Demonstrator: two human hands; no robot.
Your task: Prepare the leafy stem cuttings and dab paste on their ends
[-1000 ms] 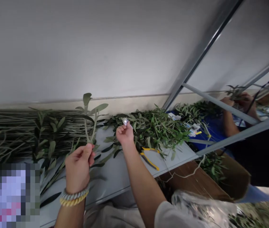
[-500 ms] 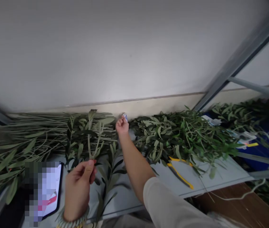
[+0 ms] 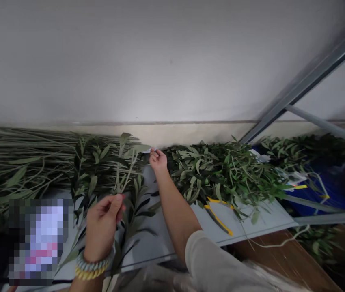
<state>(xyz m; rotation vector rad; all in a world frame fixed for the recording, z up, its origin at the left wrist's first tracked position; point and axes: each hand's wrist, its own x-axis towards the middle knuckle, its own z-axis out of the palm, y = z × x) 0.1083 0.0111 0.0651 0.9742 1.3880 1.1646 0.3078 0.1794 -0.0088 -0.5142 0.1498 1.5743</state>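
Note:
My left hand (image 3: pixel 103 225) is closed in a pinch on the lower ends of an upright leafy sprig (image 3: pixel 123 170), with pale stems and grey-green leaves. Beaded bands circle that wrist. Farther off, near the wall, my right hand (image 3: pixel 158 159) is closed on a small whitish-blue piece (image 3: pixel 148 151), too small to name. This piece sticks out left of the fingers, close to the sprig's leaves. Bare-stemmed cut branches (image 3: pixel 32 142) lie left of my right hand, and a heap of leafy sprigs (image 3: pixel 209 166) lies right of it.
A yellow-and-grey-handled hand tool (image 3: pixel 219 221) lies on the pale shelf (image 3: pixel 251 235), its head under leaves. A screen (image 3: pixel 43 235) at lower left is pixelated. Metal bars (image 3: pixel 285 103) slant on the right, beside blue material (image 3: pixel 327 198) and more foliage. A wall (image 3: pixel 160 81) stands behind.
The view has shifted, so the shelf and tool appear farther left. My right hand has turned, and the small piece now points left instead of up. My left hand keeps its pinch.

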